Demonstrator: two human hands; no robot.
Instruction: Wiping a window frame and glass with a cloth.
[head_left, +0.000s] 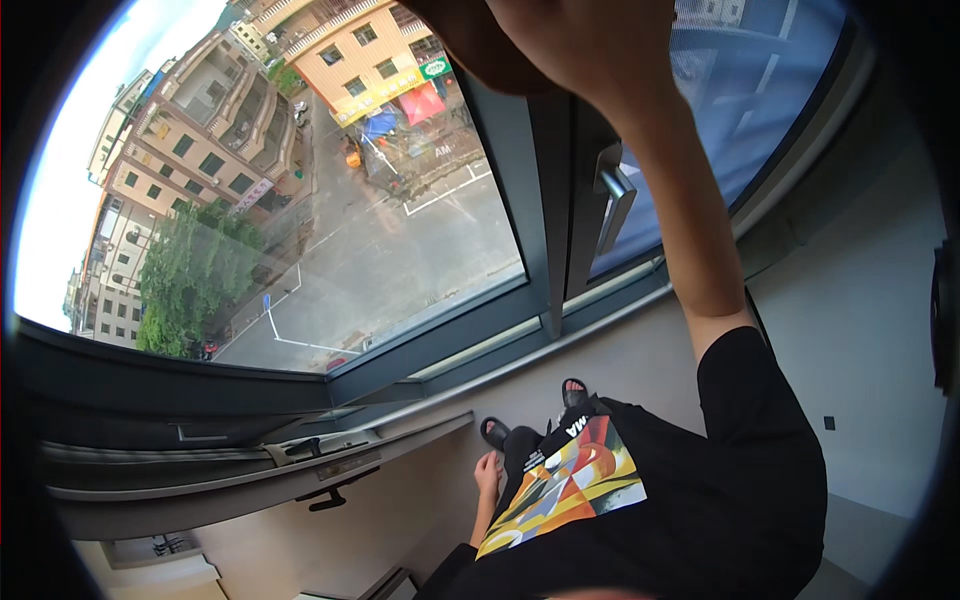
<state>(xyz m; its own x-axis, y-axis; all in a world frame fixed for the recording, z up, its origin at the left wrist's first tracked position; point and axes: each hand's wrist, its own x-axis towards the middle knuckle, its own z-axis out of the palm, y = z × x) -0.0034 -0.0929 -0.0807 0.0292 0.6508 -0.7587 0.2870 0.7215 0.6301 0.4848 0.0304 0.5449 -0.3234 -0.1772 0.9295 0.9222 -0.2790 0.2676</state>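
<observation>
Raised at the top edge, my right hand (592, 37) is partly cut off by the picture's rim. A dark brown, smooth-edged thing (495, 52) lies against its underside, in front of the window frame (551, 225); what it is and how the fingers lie on it cannot be seen. Below the wrist, a metal window handle (616, 195) sits on the dark frame. My left hand (487, 471) hangs low beside my black trousers, its fingers loosely curled and nothing visible in it. It is near the printed panel of my black shirt (577, 487).
A large glass pane (390, 247) shows a street and buildings outside. A mesh-covered window section (735, 97) is at the upper right. At lower left stands an open door or window leaf (225, 491) with a black handle (328, 499). A pale wall (847, 360) is at right.
</observation>
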